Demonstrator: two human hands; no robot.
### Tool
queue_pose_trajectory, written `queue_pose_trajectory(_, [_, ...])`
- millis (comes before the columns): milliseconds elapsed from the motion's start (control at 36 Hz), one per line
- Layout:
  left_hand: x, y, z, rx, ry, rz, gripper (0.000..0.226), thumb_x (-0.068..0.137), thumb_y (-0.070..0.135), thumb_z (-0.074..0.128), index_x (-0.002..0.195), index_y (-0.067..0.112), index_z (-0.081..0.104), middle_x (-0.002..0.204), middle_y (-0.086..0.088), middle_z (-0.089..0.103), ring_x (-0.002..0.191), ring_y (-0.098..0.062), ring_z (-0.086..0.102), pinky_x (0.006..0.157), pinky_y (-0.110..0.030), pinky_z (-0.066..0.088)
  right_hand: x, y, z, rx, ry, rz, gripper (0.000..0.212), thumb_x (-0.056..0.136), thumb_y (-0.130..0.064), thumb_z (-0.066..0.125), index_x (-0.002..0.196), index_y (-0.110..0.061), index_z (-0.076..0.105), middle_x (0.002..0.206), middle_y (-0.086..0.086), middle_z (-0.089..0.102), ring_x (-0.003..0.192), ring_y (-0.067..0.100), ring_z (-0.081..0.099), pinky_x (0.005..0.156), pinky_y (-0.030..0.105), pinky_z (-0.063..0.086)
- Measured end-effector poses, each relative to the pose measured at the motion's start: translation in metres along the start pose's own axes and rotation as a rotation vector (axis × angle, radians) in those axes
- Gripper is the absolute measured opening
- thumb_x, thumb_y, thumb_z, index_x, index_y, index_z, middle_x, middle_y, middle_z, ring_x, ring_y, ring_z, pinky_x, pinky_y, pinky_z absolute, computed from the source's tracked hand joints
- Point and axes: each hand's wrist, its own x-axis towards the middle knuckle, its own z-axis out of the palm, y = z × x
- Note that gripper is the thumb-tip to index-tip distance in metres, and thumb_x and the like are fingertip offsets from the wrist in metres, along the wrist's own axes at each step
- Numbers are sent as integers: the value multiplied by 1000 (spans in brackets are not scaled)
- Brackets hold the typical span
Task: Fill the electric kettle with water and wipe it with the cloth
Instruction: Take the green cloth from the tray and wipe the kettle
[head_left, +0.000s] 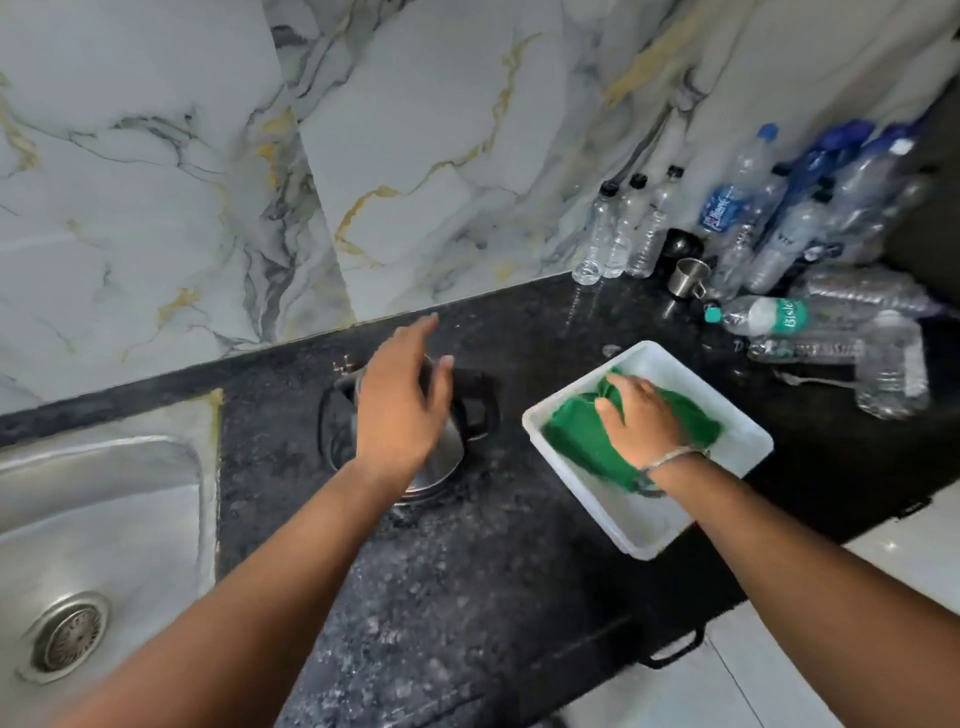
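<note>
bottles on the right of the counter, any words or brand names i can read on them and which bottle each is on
"Bisle", cut off by the curve: green label of the lying bottle with the teal cap.
Blue label on the upright bottle with the blue cap: white script, too blurred to read.
Lying bottle below it: print too blurred.
Other bottles: no legible text.

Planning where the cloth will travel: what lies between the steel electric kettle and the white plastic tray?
Only bare black speckled countertop between kettle and tray, per the head view.
</note>
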Motion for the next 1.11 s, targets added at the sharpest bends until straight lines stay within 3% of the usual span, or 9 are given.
queue_pose_trajectory(139, [19,78,117,105,-621,138,33,99,35,58,131,28,64,131,1,69,119,-25,65,97,-42,53,24,115,-33,-145,-214,270,51,94,-38,57,133,-7,48,131,20,57,117,36,56,94,40,48])
queue_pose_trajectory(222, [19,92,196,298,-955,121,33,99,41,57,130,30,63,131,0,68,120,-27,63,97,-38,52,38,149,-34,-199,-302,241,46,89,-39,64,119,-7,52,119,19,63,106,35,61,82,36,48])
queue_pose_trajectory(333, [4,92,270,480,-1144,121,47,94,50,64,133,24,60,131,-2,65,122,-27,61,97,-38,52,59,169,-20,-270,-357,67,66,80,-38,75,131,-9,45,134,14,54,119,33,54,98,40,46])
queue_pose_trajectory(500, [-26,80,309,592,-1001,144,90,64,81,70,128,20,53,117,-6,56,103,-31,58,78,-44,54,78,176,0,-404,-367,60,66,62,-43,87,112,-12,57,111,9,65,101,30,63,84,39,53])
queue_pose_trajectory(694, [-32,82,318,643,-930,201,26,92,17,49,116,12,56,113,-12,61,97,-35,63,63,-38,41,91,191,-13,-173,-409,51,67,65,-43,85,118,-14,56,113,6,64,95,27,61,73,30,44])
queue_pose_trajectory(806, [1,83,281,482,-983,152,18,90,22,48,103,16,59,99,-10,68,88,-33,65,66,-34,44,82,188,-38,79,-465,-133,49,86,-29,69,131,-30,50,110,-5,57,96,15,54,79,26,41])
queue_pose_trajectory(861, [24,84,251,336,-942,147,15,92,21,51,103,15,60,92,-9,67,82,-31,62,66,-32,41,79,180,-50,189,-443,-178,15,94,-23,60,108,-21,66,98,-5,63,90,12,57,77,28,45])
queue_pose_trajectory(972, [65,85,190,82,-850,143,13,95,3,53,101,12,61,86,0,61,77,-20,57,70,-29,44,76,152,-78,417,-250,-201,46,98,-32,54,60,-7,47,60,0,38,53,7,35,53,30,28])
queue_pose_trajectory(1111, [89,86,127,-35,-755,55,28,101,5,48,93,31,54,81,11,57,68,3,53,63,-19,43,76,103,-104,317,-339,-409,27,78,-36,80,96,-18,70,85,-16,60,78,-3,57,72,19,43])
